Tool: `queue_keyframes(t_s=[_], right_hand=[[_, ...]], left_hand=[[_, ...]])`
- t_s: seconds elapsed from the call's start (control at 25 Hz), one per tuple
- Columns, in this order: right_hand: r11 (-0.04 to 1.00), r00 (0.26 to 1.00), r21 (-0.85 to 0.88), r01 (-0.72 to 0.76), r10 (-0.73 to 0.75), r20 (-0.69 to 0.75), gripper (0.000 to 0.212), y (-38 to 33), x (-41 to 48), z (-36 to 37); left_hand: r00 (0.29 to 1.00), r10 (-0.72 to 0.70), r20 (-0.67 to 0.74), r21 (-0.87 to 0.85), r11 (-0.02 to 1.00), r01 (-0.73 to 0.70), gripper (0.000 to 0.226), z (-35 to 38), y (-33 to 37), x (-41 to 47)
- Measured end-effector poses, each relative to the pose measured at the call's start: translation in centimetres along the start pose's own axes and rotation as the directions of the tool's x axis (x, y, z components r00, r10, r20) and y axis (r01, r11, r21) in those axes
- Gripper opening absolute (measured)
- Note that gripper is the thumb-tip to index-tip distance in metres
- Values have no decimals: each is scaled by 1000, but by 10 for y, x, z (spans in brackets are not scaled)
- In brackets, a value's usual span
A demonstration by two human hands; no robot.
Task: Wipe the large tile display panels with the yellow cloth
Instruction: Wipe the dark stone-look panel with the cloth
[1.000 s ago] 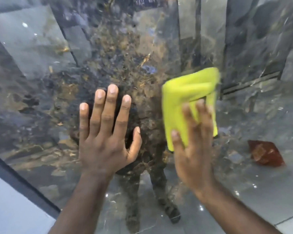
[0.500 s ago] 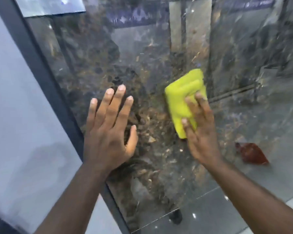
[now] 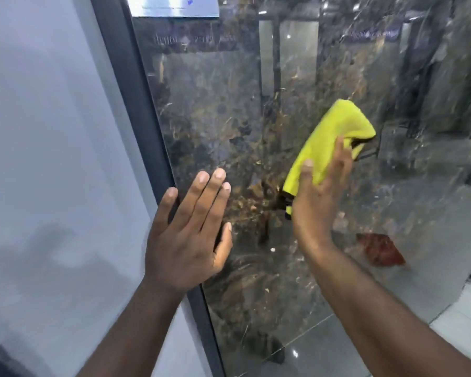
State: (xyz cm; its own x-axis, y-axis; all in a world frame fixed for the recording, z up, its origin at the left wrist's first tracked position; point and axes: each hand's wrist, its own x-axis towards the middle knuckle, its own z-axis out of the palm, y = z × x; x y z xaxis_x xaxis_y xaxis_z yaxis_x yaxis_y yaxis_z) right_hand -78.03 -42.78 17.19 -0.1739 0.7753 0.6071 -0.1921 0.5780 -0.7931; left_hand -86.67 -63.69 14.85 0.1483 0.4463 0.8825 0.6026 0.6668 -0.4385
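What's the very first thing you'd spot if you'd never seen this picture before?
The bright yellow cloth jumps out, right of centre, pressed to the dark shiny tile panel by the right hand. Next comes the left hand, spread flat on the panel's left edge by the dark frame. A reddish-brown patch shows low on the right; whether it is a reflection I cannot tell.

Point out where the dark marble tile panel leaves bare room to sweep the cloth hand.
Crowded: the middle band of the dark marble tile panel, where the left hand lies flat and the right hand presses the yellow cloth. Free: the upper stretch, bordered by the grey frame strip, the label above and the cloth; also the lower stretch beneath both hands.
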Motion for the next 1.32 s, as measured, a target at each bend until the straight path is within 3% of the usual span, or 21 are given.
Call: queue_keyframes(t_s=[0.04,0.12,0.16,0.2,0.28,0.32,0.36,0.4,0.48,0.52,0.6,0.72,0.8,0.88,0.96,1.04,1.12,1.2,1.28,1.32], right_hand=[[989,989,-63,135,-131,67,64,-6,-18,5],[896,873,-83,437,-400,281,64,7,-59,4],[881,850,-62,468,-430,305,63,15,-60,-4],[913,889,-43,405,-382,253,63,16,-51,-8],[996,994,4,88,-88,58,62,-3,-17,-1],[999,1000,42,-10,10,-9,63,-25,-3,8],[999,999,48,15,-13,-42,63,-46,1,15],[991,990,14,137,-136,-24,62,-63,-8,23],[919,907,-30,393,-382,175,63,-60,-61,32],[888,854,-39,458,-427,296,63,-47,-94,29],[915,848,-37,401,-356,392,64,-18,-135,15],[968,939,41,248,-251,235,65,-36,-94,25],[969,961,12,248,-248,120,64,-76,-64,43],[952,943,-15,307,-302,139,63,-84,-85,57],[936,901,-41,349,-323,288,63,-48,-154,51],[965,889,-55,257,-214,405,66,-8,-208,25],[983,916,-34,181,-156,370,68,3,-186,20],[989,965,-22,149,-141,222,67,-21,-133,29],[980,972,-9,198,-195,134,66,-48,-103,39],[961,949,-24,275,-267,169,66,-49,-110,42]], left_hand=[[1000,-4,-11,-17,1000,4,66,0,1,-1],[1000,-6,-15,-29,1000,6,67,1,0,-4],[1000,-5,-12,-37,999,4,68,2,-1,-5],[1000,-1,-13,-44,999,0,68,3,-2,-5],[1000,-4,-20,-88,996,3,66,1,-2,-4],[1000,-14,-17,-145,989,12,66,-1,-3,-3],[1000,-27,-13,-229,973,23,65,-5,-5,-3],[999,-47,-8,-323,946,42,66,-10,-7,-3],[991,-134,17,-444,887,127,68,-19,-15,-5],[982,-186,34,-457,871,181,70,-23,-22,-8],[961,-262,87,-457,847,272,73,-28,-35,-19],[953,-218,212,-507,809,298,76,-31,-51,-38],[938,-201,284,-549,768,330,75,-31,-53,-44],[925,-228,305,-586,721,370,69,-30,-55,-47],[916,-266,301,-633,663,400,61,-31,-56,-46],[910,-274,313,-652,634,415,62,-35,-53,-46],[908,-263,327,-631,654,417,66,-37,-49,-43],[918,-267,294,-613,684,395,67,-39,-42,-38],[943,-280,182,-632,701,330,60,-39,-30,-37],[948,-293,121,-638,709,300,56,-40,-24,-37]])
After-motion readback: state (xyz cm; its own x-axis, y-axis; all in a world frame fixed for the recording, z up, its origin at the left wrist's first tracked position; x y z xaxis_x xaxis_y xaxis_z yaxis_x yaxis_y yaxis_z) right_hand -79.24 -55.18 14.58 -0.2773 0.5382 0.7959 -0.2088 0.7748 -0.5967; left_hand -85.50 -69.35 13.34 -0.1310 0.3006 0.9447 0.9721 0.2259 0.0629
